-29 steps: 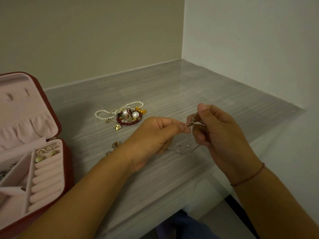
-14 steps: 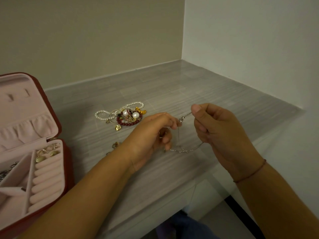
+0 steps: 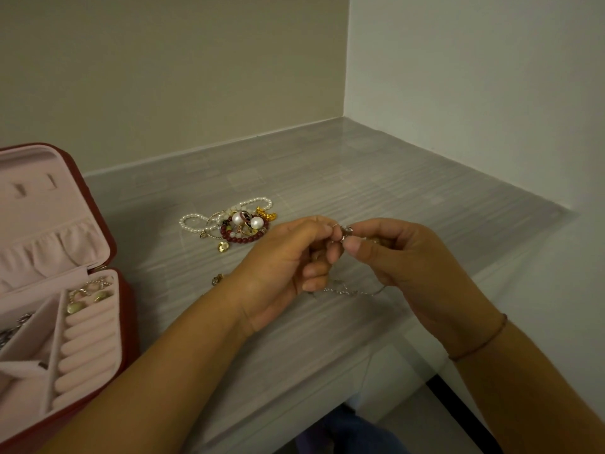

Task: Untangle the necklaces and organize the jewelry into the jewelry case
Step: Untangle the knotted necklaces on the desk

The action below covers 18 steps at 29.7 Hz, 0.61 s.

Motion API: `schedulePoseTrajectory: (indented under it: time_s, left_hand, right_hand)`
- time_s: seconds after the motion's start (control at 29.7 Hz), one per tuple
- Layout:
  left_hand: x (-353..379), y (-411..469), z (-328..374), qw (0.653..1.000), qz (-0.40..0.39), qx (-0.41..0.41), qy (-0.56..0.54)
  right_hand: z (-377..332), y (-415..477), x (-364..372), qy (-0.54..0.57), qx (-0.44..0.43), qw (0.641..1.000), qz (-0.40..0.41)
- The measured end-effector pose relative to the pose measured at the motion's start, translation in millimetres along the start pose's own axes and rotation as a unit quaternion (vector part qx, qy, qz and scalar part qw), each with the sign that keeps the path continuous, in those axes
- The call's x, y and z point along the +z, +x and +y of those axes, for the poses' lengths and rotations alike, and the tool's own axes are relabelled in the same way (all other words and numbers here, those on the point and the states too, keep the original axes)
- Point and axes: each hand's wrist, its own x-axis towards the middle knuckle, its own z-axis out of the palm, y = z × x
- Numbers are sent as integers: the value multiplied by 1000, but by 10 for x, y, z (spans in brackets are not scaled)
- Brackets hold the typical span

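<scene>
Both grips are pinched down tight, thumb against forefinger: the left grip [image 3: 288,257] and the right grip [image 3: 402,257] each nip the silver chain [image 3: 350,292] at a tiny metal bit [image 3: 345,232], fingertips almost touching. It's too small to tell if that's a clasp or a knot. The rest of the chain droops in 1 loop under both hands, just above the counter [image 3: 393,198] or brushing it, can't say which.

My take on doing this bit well: don't pull the 2 ends apart, that probably just tightens things. Work the bit loose with small rolling moves and let the loop hang free so its weight shows where it crosses itself. Maybe lay it flat if it twists back.

Further out, the tangled pile [image 3: 235,224] of pearl and red beads sits well apart behind the left grip, plus 1 small gold piece [image 3: 217,279] by the left wrist. The jewelry case [image 3: 126,322] is open at far left, with a few pieces already in its compartments, so I'd guess plenty of sorting is left
</scene>
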Motion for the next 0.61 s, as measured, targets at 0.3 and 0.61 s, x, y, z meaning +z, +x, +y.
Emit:
schedulePoseTrajectory:
  time_s: [0.3, 0.61]
  left_hand:
    - [-22, 24, -46, 997, 41, 15, 60]
    - [-95, 13, -8, 999, 27, -21, 17]
  right_hand:
    - [15, 15, -44, 8, 32, 999, -14]
    - [-2, 36, -95, 88, 79, 991, -58]
